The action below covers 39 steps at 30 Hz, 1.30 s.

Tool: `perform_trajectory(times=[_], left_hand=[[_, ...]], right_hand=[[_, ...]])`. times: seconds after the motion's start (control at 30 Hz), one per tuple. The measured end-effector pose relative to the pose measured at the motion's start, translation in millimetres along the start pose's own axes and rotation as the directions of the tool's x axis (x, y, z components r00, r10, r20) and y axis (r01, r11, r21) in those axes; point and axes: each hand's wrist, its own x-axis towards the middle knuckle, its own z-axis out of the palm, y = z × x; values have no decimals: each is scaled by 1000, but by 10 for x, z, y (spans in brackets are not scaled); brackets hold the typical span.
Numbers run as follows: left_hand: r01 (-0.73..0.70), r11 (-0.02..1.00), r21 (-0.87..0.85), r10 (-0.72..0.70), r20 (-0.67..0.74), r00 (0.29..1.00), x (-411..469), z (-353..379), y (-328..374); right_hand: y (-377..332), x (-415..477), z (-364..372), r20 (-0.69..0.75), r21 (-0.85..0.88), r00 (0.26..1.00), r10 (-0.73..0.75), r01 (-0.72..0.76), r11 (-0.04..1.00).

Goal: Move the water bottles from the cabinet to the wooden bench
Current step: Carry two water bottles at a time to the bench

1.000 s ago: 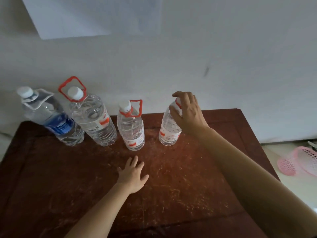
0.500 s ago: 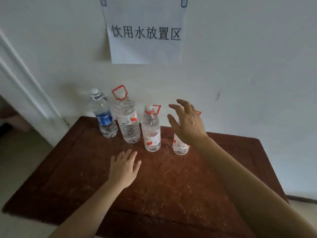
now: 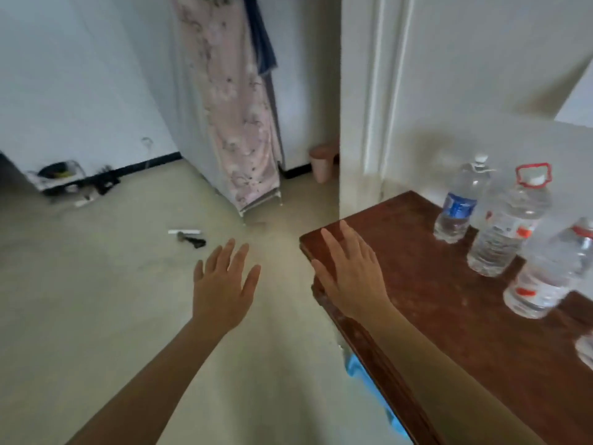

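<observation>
A dark red wooden bench (image 3: 449, 303) fills the right side of the view. On it stand a blue-labelled water bottle (image 3: 459, 207), a larger bottle with a red handle ring (image 3: 503, 226) and a third red-labelled bottle (image 3: 545, 277); a fourth bottle (image 3: 585, 348) is cut off at the right edge. My right hand (image 3: 349, 271) hovers flat over the bench's left corner, fingers spread, holding nothing. My left hand (image 3: 224, 281) is spread over the floor to the left of the bench, also empty. No cabinet is clearly in view.
A pale floor (image 3: 96, 300) stretches left. A pink flowered fabric wardrobe (image 3: 240, 123) stands at the back, with a pink bin (image 3: 322, 162) by a white door frame (image 3: 375, 107). Small dark items (image 3: 189, 237) lie on the floor. Something blue (image 3: 369, 377) shows under the bench edge.
The view has swung left, away from the wall. My right hand has left the rightmost bottle and now hovers over the bench's left corner. My left hand has moved off the bench.
</observation>
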Motion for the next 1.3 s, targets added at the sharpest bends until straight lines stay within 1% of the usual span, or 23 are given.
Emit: perform_trajectory(times=[0.13, 0.27, 0.37, 0.4, 0.43, 0.47, 0.5, 0.53, 0.57, 0.6, 0.63, 0.67, 0.7, 0.8, 0.83, 0.9, 1.03, 1.07, 1.1, 1.13, 1.2, 1.23, 1.3], left_hand=[[202, 978, 51, -198, -76, 977, -310, -476, -1103], [416, 900, 129, -406, -103, 908, -891, -1007, -2466], [591, 771, 236, -581, -117, 805, -1503, -1488, -3625], [624, 737, 262, -616, -121, 778, -1667, -1622, -3981], [650, 709, 274, -644, -125, 755, -1802, -1722, -4200], [695, 668, 268, -680, -159, 715, -2052, -1882, -4616], [707, 654, 270, -689, -171, 704, -2118, -1941, -4697], [735, 623, 267, -715, -184, 674, -2250, -2062, -4950], [762, 588, 271, -741, -199, 642, -2344, -2146, -5139], [794, 548, 261, -773, -206, 601, -2449, -2239, -5376], [823, 504, 260, -801, -216, 559, -2587, -2333, -5667], [836, 486, 253, -811, -226, 540, -2645, -2388, -5818], [845, 469, 256, -814, -246, 526, -2733, -2435, -6034], [890, 387, 241, -852, -275, 445, -2943, -2444, -6713], [894, 373, 247, -857, -278, 434, -2957, -2429, -6875], [917, 313, 247, -883, -281, 377, -2992, -2368, -7425], [944, 234, 233, -897, -324, 302, -2857, -2276, -8526], [945, 231, 234, -893, -334, 301, -2861, -2255, -8590], [955, 198, 222, -904, -335, 265, -2753, -2268, -8976], [961, 175, 215, -913, -330, 240, -2698, -2260, -9228], [962, 158, 223, -916, -330, 227, -2596, -2344, -9728], [960, 143, 239, -910, -350, 223, -2571, -2394, -9932], [968, 95, 231, -912, -369, 177, -2586, -2510, -10450]], right_hand=[[-1060, 315, 482, 10, 67, 985, -170, 169, 983], [-2562, 590, 1207, 24, 151, 924, -382, 374, 915], [-4006, 673, 1864, 27, 228, 831, -556, 537, 812], [-4452, 690, 2037, 66, 263, 799, -597, 563, 783], [-4758, 682, 2181, 43, 271, 777, -628, 596, 756], [-5340, 659, 2394, 45, 297, 730, -682, 642, 707], [-5489, 629, 2474, 38, 313, 721, -692, 649, 693], [-5869, 609, 2612, 30, 336, 703, -711, 662, 669], [-6149, 592, 2709, 50, 378, 680, -732, 665, 644], [-6495, 568, 2829, 23, 389, 656, -754, 689, 612], [-6894, 528, 2952, 35, 428, 620, -783, 699, 573], [-7110, 519, 3062, 15, 431, 602, -798, 717, 548], [-7392, 506, 3165, 31, 452, 571, -820, 724, 521], [-8136, 558, 3638, 18, 498, 517, -856, 738, 456], [-8291, 590, 3741, 20, 506, 510, -860, 736, 449], [-8797, 715, 4125, 32, 537, 479, -877, 732, 420], [-9749, 1128, 4859, 5, 570, 421, -907, 744, 348], [-9793, 1144, 4931, -18, 568, 423, -906, 750, 339], [-10153, 1359, 5132, 8, 574, 392, -920, 751, 325], [-10371, 1490, 5305, 20, 597, 393, -919, 733, 326], [-10895, 1748, 5561, 7, 617, 371, -928, 729, 296], [-11121, 1842, 5637, 1, 607, 344, -939, 746, 274], [-11686, 2009, 5909, 8, 626, 304, -953, 742, 242]])
